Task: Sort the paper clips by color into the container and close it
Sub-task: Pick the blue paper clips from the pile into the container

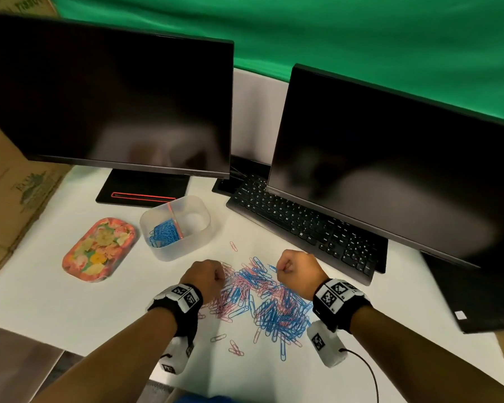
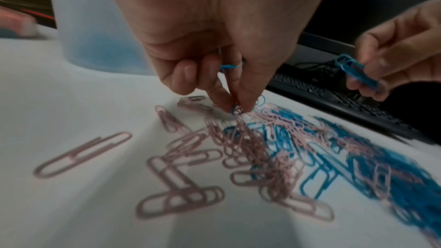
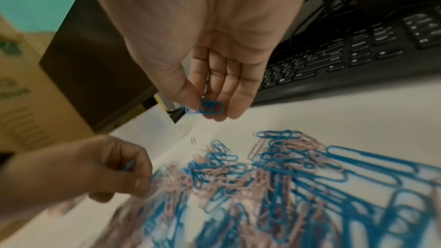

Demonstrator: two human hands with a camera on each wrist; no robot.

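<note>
A heap of blue and pink paper clips (image 1: pixel 262 298) lies on the white table between my hands. My left hand (image 1: pixel 208 274) is down at the heap's left edge, thumb and finger pinching a blue clip (image 2: pixel 237 109); another blue clip (image 2: pixel 228 66) shows among its curled fingers. My right hand (image 1: pixel 291 264) hovers over the heap's far right side and pinches a few blue clips (image 3: pixel 211 108) (image 2: pixel 358 70). The translucent container (image 1: pixel 175 226), open, holds blue clips (image 1: pixel 165 232) in its left compartment beside an orange divider; the right compartment looks empty. No lid is identifiable.
A floral tray (image 1: pixel 99 248) lies left of the container. A black keyboard (image 1: pixel 303 222) and two dark monitors (image 1: pixel 108 103) (image 1: pixel 390 158) stand behind. Cardboard boxes (image 1: pixel 9 205) are at the left. Stray pink clips (image 1: pixel 233 349) lie near the table's front.
</note>
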